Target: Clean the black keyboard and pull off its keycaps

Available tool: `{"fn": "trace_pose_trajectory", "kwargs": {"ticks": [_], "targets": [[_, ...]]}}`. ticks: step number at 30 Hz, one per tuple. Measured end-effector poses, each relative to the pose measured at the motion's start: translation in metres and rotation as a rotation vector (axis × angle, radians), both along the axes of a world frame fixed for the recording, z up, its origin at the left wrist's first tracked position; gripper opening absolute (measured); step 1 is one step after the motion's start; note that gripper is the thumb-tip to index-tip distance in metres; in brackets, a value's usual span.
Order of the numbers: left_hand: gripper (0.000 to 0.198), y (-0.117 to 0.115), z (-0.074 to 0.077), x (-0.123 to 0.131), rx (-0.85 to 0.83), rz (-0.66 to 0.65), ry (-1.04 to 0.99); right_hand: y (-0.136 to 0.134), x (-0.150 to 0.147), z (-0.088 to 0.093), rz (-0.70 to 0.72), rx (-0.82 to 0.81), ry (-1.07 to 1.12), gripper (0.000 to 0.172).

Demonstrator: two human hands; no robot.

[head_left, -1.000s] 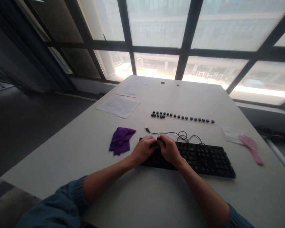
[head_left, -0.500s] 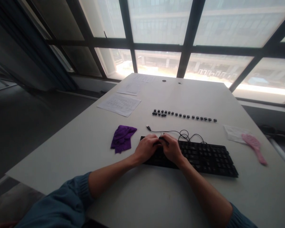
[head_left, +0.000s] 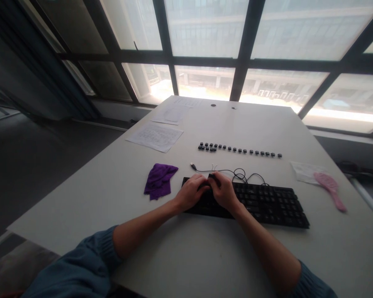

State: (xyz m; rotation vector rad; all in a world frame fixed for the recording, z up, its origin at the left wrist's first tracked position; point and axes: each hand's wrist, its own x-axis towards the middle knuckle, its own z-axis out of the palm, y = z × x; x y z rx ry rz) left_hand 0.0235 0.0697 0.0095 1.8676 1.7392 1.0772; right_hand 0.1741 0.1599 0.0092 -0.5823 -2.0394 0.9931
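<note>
A black keyboard (head_left: 261, 205) lies across the white table, its left part covered by my two hands. My right hand (head_left: 224, 191) is closed round a keycap puller (head_left: 211, 176), whose black handle shows at the fingertips with two thin wire prongs pointing away from me. Close against it, my left hand (head_left: 191, 191) rests over the keyboard's left end with curled fingers; what they hold, if anything, is hidden. Beyond the keyboard, several loose black keycaps (head_left: 239, 150) stand in a long row, with a short second row at its left. The keyboard's cable (head_left: 224, 170) lies coiled behind it.
A crumpled purple cloth (head_left: 159, 182) lies left of the keyboard. Printed paper sheets (head_left: 155, 136) are at the table's far left. On the right, a pink hairbrush (head_left: 331, 190) partly covers a white packet or tissue (head_left: 304, 171). Large windows stand behind the table.
My right fingers have shifted slightly, and the puller's wire prongs now stick out more clearly above them. Both hands stay over the keyboard's left part. The view has moved a little.
</note>
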Motion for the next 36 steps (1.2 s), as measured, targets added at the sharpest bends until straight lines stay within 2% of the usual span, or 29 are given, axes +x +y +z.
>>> {"fn": "trace_pose_trajectory", "kwargs": {"ticks": [3, 7, 12, 14, 17, 20, 23, 26, 28, 31, 33, 36], "targets": [[0.013, -0.001, -0.001, -0.001, -0.007, 0.003, -0.027, -0.001, 0.0, 0.001, -0.01, 0.004, 0.003, 0.022], [0.03, -0.003, 0.0, 0.0, 0.013, 0.069, -0.065, 0.001, 0.0, -0.003, -0.056, -0.08, 0.029, 0.021], [0.012, -0.003, 0.007, 0.004, 0.091, 0.004, 0.173, 0.004, -0.002, -0.007, -0.091, -0.228, 0.096, 0.022], [0.01, -0.004, 0.01, 0.005, 0.118, 0.024, 0.226, 0.004, -0.003, -0.006, -0.086, -0.265, 0.127, 0.023], [0.01, -0.006, 0.019, 0.004, 0.173, 0.067, 0.234, 0.005, -0.004, -0.001, -0.1, -0.302, 0.17, 0.024], [0.012, -0.001, 0.034, -0.003, 0.213, 0.081, 0.171, 0.006, -0.005, 0.001, -0.133, -0.312, 0.196, 0.024], [0.012, 0.026, 0.05, -0.017, 0.238, 0.107, 0.146, 0.008, -0.006, -0.002, -0.115, -0.342, 0.221, 0.024], [0.01, 0.073, 0.055, -0.034, 0.258, 0.119, 0.214, 0.009, -0.007, -0.005, -0.102, -0.37, 0.239, 0.024], [0.008, 0.11, 0.05, -0.043, 0.26, 0.093, 0.267, 0.009, -0.007, -0.006, -0.099, -0.385, 0.248, 0.024], [0.006, 0.16, 0.034, -0.05, 0.204, 0.036, 0.335, 0.01, -0.008, -0.006, -0.089, -0.385, 0.254, 0.023], [0.007, 0.184, 0.021, -0.05, 0.159, 0.025, 0.382, 0.01, -0.008, -0.006, -0.083, -0.38, 0.255, 0.022], [0.008, 0.205, 0.006, -0.049, 0.122, 0.067, 0.446, 0.011, -0.009, -0.008, -0.084, -0.38, 0.249, 0.02]]}}
